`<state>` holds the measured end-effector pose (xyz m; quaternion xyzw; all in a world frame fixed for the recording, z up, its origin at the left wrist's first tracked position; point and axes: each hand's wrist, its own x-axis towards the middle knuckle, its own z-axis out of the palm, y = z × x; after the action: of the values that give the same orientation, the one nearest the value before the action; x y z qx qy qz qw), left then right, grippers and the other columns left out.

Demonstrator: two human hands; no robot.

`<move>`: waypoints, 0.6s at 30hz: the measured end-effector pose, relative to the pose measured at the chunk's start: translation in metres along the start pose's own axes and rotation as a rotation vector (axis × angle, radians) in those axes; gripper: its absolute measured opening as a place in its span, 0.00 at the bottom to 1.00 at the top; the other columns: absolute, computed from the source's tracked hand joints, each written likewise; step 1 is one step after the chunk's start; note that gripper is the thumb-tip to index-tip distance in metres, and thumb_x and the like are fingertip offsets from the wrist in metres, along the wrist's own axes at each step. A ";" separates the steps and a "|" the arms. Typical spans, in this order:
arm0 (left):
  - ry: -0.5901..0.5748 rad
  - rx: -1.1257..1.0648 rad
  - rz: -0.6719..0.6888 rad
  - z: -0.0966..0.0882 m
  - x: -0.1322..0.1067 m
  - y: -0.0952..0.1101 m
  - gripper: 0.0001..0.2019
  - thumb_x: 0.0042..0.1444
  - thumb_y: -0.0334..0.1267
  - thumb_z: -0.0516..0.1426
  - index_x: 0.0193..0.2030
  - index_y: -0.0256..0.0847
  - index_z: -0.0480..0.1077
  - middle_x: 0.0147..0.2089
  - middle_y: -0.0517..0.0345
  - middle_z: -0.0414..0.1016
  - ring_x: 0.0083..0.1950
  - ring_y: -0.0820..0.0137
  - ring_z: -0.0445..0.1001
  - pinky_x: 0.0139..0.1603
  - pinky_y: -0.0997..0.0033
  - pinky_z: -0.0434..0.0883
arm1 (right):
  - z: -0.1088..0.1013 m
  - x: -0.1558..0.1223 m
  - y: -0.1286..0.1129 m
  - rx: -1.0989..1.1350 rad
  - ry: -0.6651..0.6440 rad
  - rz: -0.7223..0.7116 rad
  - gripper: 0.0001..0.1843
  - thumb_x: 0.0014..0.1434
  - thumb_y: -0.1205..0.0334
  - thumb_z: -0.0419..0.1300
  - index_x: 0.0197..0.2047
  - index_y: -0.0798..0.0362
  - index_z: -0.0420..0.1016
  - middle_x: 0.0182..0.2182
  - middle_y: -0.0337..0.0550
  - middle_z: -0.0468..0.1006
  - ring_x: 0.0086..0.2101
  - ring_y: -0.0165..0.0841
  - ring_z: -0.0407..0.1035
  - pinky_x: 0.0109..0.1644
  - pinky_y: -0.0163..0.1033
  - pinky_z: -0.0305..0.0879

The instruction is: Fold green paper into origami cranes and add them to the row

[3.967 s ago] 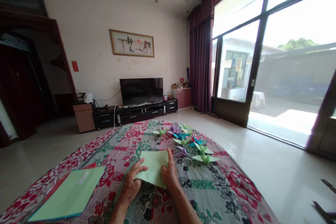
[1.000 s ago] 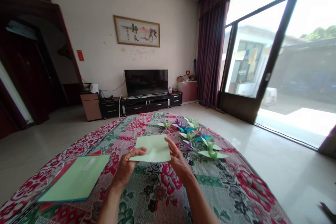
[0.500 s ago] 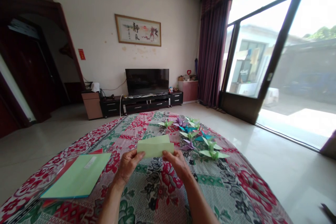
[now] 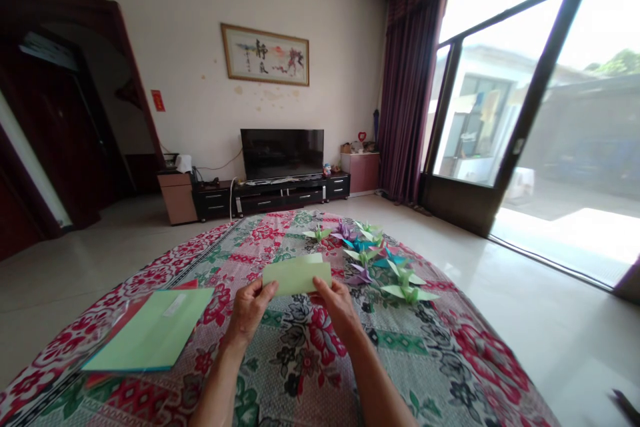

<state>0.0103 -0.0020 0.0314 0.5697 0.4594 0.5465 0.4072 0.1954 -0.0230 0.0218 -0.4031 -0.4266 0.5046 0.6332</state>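
A light green paper sheet (image 4: pixel 297 276), folded over on itself, is held up just above the floral cloth (image 4: pixel 310 360). My left hand (image 4: pixel 250 310) pinches its lower left corner, fingers closed on the paper. My right hand (image 4: pixel 337 305) pinches the lower right corner the same way. Both forearms reach in from the bottom edge.
A stack of coloured paper sheets (image 4: pixel 153 333), green on top, lies at the left on the cloth. Several folded paper cranes (image 4: pixel 380 263) sit in a group beyond my right hand. Past the table are a tiled floor, a TV on a low cabinet (image 4: pixel 283 153) and a glass door (image 4: pixel 540 113).
Four seconds ago the sheet lay flat under both hands. It was lifted, then its far half folded toward me; now the two edges are nearly aligned and pinched.
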 end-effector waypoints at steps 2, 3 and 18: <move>-0.027 -0.026 -0.001 -0.002 0.000 0.000 0.10 0.43 0.44 0.59 0.26 0.37 0.71 0.25 0.61 0.72 0.30 0.71 0.68 0.32 0.74 0.64 | -0.002 0.000 -0.002 0.063 -0.037 -0.004 0.26 0.48 0.43 0.61 0.39 0.59 0.78 0.34 0.49 0.78 0.34 0.35 0.71 0.34 0.35 0.66; -0.030 -0.038 0.003 -0.004 0.000 0.000 0.08 0.42 0.41 0.59 0.26 0.38 0.71 0.26 0.61 0.73 0.32 0.70 0.68 0.34 0.74 0.65 | -0.002 0.000 -0.003 0.098 -0.044 0.000 0.27 0.50 0.42 0.59 0.40 0.58 0.78 0.36 0.50 0.78 0.36 0.36 0.71 0.34 0.35 0.67; 0.006 -0.318 0.015 -0.006 0.002 -0.011 0.08 0.37 0.29 0.55 0.28 0.39 0.71 0.46 0.55 0.75 0.44 0.64 0.73 0.41 0.69 0.68 | -0.002 0.005 0.000 0.121 0.086 0.025 0.21 0.37 0.58 0.69 0.37 0.55 0.76 0.28 0.39 0.78 0.26 0.29 0.68 0.31 0.34 0.64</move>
<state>0.0036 0.0021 0.0213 0.4998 0.3638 0.6171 0.4869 0.1976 -0.0183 0.0217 -0.3905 -0.3627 0.5195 0.6679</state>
